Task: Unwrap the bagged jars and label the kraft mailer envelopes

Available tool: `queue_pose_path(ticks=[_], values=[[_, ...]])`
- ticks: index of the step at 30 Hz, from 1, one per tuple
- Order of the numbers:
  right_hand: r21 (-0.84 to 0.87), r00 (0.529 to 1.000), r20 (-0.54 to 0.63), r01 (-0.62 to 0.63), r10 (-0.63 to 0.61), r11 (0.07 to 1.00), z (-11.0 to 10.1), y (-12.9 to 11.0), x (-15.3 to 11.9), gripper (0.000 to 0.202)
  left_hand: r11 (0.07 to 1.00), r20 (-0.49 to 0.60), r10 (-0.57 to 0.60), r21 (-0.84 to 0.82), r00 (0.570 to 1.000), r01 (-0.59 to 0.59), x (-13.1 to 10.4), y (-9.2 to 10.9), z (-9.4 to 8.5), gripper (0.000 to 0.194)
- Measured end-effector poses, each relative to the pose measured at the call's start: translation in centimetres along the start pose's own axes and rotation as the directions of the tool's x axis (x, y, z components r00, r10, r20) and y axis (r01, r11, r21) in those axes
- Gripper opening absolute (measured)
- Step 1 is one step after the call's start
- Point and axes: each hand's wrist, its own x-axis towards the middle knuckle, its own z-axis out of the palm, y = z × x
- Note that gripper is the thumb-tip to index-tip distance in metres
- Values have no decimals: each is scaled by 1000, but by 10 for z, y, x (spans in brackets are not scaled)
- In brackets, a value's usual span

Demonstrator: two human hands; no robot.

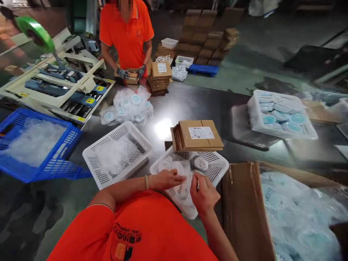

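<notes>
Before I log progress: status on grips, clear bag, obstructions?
Left grip open over clear bag. Right grip curled beside it, hold unclear. Bag extends past white basket's near rim. Carton stack hides far rim.

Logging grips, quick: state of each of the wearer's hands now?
Left hand: open, outstretched at a translucent white plastic bag.
Right hand: closed; whether it holds anything cannot be told.

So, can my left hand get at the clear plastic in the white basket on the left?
Probably yes: your left hand is close by, the white basket is open-topped, and nothing seems to cover the clear plastic.
</notes>
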Motion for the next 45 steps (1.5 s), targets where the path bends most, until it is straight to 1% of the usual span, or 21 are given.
queue_pose_path(ticks=[3,5,6,7,8,10,11,13,16,20,23,27,30,33,35,37,38,39,42,43,45], values=[[-8,987,149,64,-62,998,38,-7,7,48,980,106,182,-101,978,-172,-38,-12,-2,23],[-65,947,319,60,-36,996,68,-20,6,51,992,19,39,-119,999,-36,-60,-21,-21,19],[-96,925,379,52,-12,994,81,-25,3,53,986,-70,-137,-100,988,130,-69,-28,-37,18],[-117,912,411,46,7,992,91,-28,-1,55,933,-175,-359,-82,917,350,-77,-37,-57,19],[-127,906,422,45,12,991,99,-29,-4,56,807,-303,-577,-71,759,586,-84,-48,-78,22],[-124,912,410,56,0,991,108,-27,-10,59,419,-437,-834,-104,337,902,-95,-72,-121,23],[-122,916,402,61,-7,991,109,-24,-12,59,315,-458,-860,-126,227,941,-100,-85,-138,22],[-130,917,398,68,-11,989,109,-20,-12,57,191,-457,-885,-167,96,967,-108,-106,-157,18],[-168,909,417,63,13,984,107,-19,-11,55,146,-426,-904,-212,43,966,-113,-121,-153,14],[-188,894,448,68,24,980,100,-22,-12,53,200,-432,-899,-254,75,946,-116,-119,-141,17],[-161,915,404,56,14,985,87,-27,-6,53,314,-502,-852,-270,145,910,-124,-112,-159,21],[261,964,265,-44,-27,964,74,-60,26,50,466,-583,-774,-261,246,845,-125,-92,-181,20],[708,894,446,-321,-46,629,82,-112,60,57,617,-671,-667,-254,324,745,-109,-68,-164,20],[806,816,574,-550,-66,217,94,-158,86,73,789,-763,-502,-212,406,577,-88,-46,-132,19],[815,815,579,-577,-24,59,97,-167,95,58,830,-799,-461,-236,385,505,-79,-37,-120,17],[808,808,589,-589,-10,-10,92,-157,98,49,818,-811,-509,-353,287,455,-77,-33,-121,31],[796,796,604,-605,-27,-30,87,-146,98,49,789,-772,-579,-451,261,418,-78,-32,-126,46],[781,782,621,-623,-52,-50,81,-134,96,50,736,-682,-671,-566,292,371,-78,-32,-130,60],[742,752,651,-659,-100,-123,67,-101,89,51,416,-160,-779,-855,606,310,-77,-30,-140,73],[741,753,653,-657,-83,-141,64,-92,86,52,311,-8,-741,-890,671,333,-74,-29,-140,70],[758,766,643,-638,-13,-136,64,-76,81,53,193,139,-711,-904,689,381,-66,-26,-137,67]])
